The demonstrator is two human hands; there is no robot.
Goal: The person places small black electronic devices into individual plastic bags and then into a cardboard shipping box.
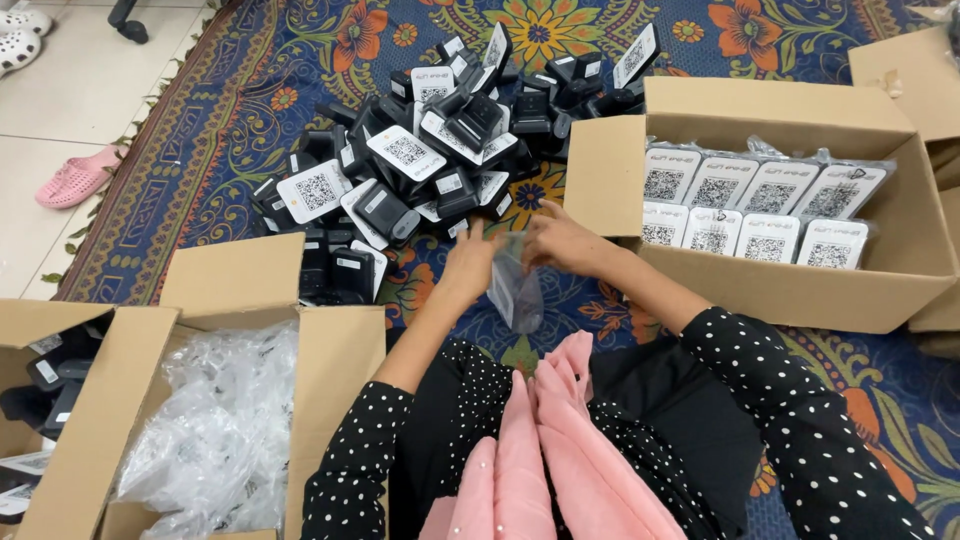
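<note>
Both hands, the left hand (468, 262) and right hand (562, 240), hold a clear bag (516, 290) with a black device going in; it seems to need pushing fully down next.

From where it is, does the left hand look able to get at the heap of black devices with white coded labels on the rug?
Probably yes. The left hand sits beside the heap of black devices, bare rug between, but it grips a clear plastic bag together with the right hand, so it isn't free.
</note>
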